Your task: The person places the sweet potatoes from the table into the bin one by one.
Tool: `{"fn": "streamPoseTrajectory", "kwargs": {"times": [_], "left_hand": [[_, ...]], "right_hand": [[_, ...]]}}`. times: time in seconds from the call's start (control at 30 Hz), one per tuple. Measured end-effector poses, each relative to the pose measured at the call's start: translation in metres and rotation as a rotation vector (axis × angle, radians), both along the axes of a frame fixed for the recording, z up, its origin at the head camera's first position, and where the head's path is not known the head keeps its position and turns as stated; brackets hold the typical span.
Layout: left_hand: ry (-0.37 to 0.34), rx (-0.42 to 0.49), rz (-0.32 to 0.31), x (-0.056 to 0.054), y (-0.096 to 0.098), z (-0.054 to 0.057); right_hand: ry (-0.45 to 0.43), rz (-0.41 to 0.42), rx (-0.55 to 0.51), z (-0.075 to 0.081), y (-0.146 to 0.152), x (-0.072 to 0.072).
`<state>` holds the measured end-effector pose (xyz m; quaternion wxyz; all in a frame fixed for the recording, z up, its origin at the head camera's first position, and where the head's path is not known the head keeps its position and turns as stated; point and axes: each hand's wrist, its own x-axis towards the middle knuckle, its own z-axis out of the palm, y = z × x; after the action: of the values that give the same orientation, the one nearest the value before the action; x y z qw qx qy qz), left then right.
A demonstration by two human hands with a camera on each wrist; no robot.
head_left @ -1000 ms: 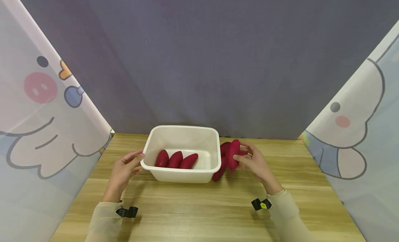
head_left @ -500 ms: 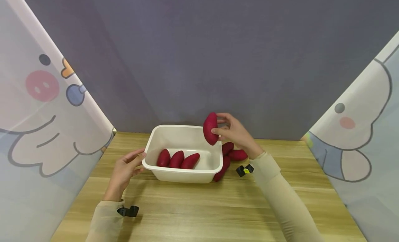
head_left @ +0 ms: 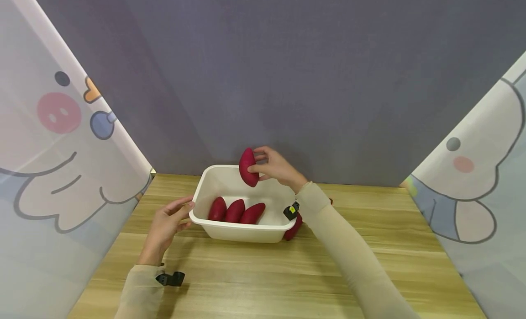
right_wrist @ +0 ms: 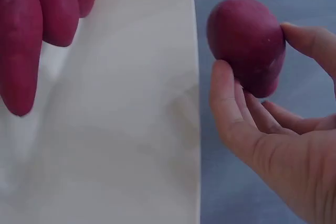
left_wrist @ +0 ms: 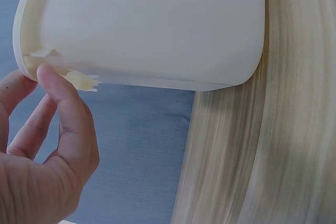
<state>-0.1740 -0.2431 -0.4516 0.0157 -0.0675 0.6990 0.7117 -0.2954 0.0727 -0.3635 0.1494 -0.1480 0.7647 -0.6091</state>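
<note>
Head view takes in the broad grey backdrop (head_left: pixel 263 81), smooth and cloth-like, and below it the surface (head_left: pixel 230 273), yellowish with streaked wood grain. On that surface stands a white tub (head_left: pixel 246 233), glossy, with rounded corners, flared walls and a rolled rim.

The left hand (head_left: pixel 164 225) pinches the tub's left side at the rim between thumb and fingers. The right hand (head_left: pixel 279 167) grips a deep red tuber (head_left: pixel 247 168) between thumb and fingers, holding it raised over the far part of the tub. From the head this tuber looks plump, curved and tapered at both ends; the right wrist view catches it nearly end-on, as a blunt, matte round with a small knob at its lower end.

Three similar tubers (head_left: pixel 235 211) lie side by side on the tub's floor, at the left and middle. Only the head view shows another tuber (head_left: pixel 293 229) outside, just beside the tub's right wall and partly hidden. Only the left wrist view reveals a ragged, pale yellow patch (left_wrist: pixel 81 80) near the gripped corner.
</note>
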Motion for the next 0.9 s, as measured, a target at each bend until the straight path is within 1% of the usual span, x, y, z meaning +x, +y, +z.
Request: {"fn": "streamPoseTrajectory", "kwargs": {"times": [0.17, 0.27, 0.43, 0.57, 0.7, 0.9], "left_hand": [[0.003, 0.003, 0.002, 0.0, 0.001, -0.001], [0.004, 0.011, 0.004, -0.001, 0.002, -0.002], [0.007, 0.019, 0.005, -0.003, 0.003, -0.003], [0.006, 0.021, 0.008, -0.004, 0.002, -0.003], [0.003, 0.016, 0.008, -0.005, 0.002, -0.002], [0.001, 0.005, 0.006, -0.004, 0.003, -0.001]], "right_hand": [[-0.02, 0.072, 0.085, -0.007, -0.013, -0.001], [-0.046, 0.111, 0.113, -0.012, -0.018, 0.0], [-0.087, 0.107, 0.114, -0.021, -0.018, 0.0], [-0.102, 0.099, 0.111, -0.023, -0.017, -0.001], [-0.087, 0.095, 0.111, -0.016, -0.014, 0.0], [-0.02, 0.077, 0.095, 0.006, 0.002, 0.002]]}}
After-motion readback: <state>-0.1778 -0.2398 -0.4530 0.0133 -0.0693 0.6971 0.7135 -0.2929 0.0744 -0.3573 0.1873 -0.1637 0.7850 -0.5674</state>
